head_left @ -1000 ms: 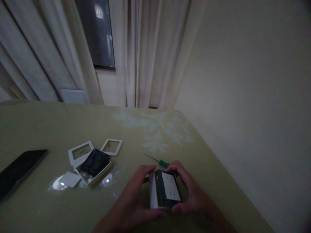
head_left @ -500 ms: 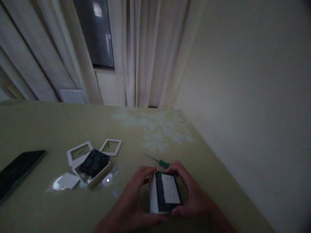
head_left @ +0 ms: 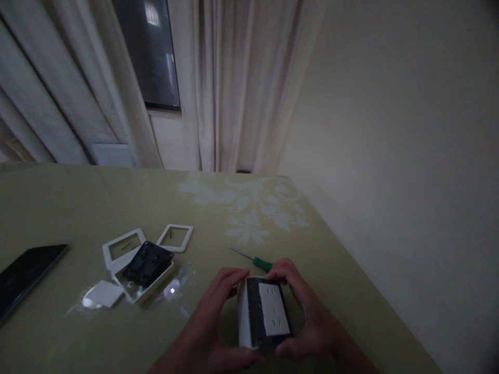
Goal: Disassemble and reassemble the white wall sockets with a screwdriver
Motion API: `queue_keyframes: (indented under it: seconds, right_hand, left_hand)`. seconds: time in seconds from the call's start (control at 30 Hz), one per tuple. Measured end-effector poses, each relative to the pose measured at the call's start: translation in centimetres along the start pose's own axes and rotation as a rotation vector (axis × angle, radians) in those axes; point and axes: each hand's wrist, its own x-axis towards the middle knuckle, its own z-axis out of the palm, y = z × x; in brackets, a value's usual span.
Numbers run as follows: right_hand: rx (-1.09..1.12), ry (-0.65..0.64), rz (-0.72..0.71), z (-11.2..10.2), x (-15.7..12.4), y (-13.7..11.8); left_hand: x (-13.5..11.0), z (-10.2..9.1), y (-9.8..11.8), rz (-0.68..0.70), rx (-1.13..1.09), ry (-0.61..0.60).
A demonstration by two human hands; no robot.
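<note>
White/black socket [head_left: 274, 310] tips more toward you vs. a sec ago, prob. easier to check; your L hand [head_left: 209, 322] + R hand [head_left: 317, 324] grip it (screwdriver [head_left: 262, 264] nearby).

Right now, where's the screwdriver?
In the head view, near the middle, the screwdriver lies on the table just beyond the socket and the right hand, right of the white frames.

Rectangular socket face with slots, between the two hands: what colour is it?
The socket face is white, its surround black; best in the head view.
</note>
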Motion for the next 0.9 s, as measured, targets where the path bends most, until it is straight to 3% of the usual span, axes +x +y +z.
queue_keyframes:
  seconds: [0.6,0.9]
  right_hand:
    - [-0.043,-0.012,-0.013,0.00,-0.01,-0.05]
    - [-0.065,-0.071,0.067,-0.22,-0.02,0.09]
  left_hand:
    - [-0.14,-0.04,-0.16,0.008,0.050,-0.017]
    - [0.19,0.30,-0.72,-0.025,-0.014,-0.005]
